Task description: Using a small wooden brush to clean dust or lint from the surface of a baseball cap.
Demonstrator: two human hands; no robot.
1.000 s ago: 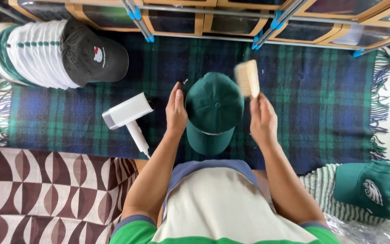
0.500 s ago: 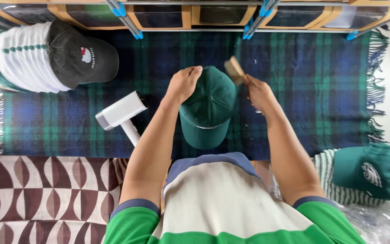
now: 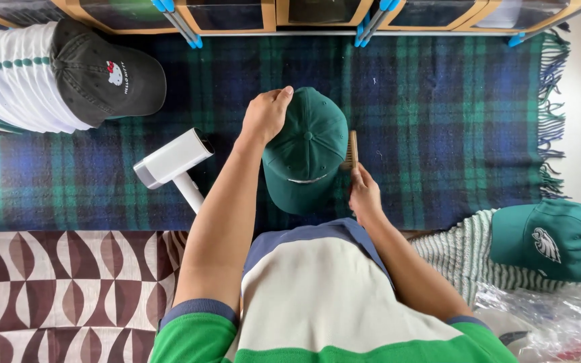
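head | left hand (image 3: 265, 114) steadies green cap (image 3: 304, 151) | right hand (image 3: 364, 195) grips brush (image 3: 352, 150)

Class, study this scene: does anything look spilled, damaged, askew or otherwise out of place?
Nothing stands out. The left hand steadies the green cap on the plaid blanket, and the right hand holds a wooden brush against its side. The white handheld device lies flat, and the stacked caps sit tidy.

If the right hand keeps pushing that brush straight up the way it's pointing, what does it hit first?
Little, it seems. The right hand holds the wooden brush against the green cap's right side, pointing up the frame. Beyond it lies only plaid blanket, then the shelf frame. Depth is unclear.
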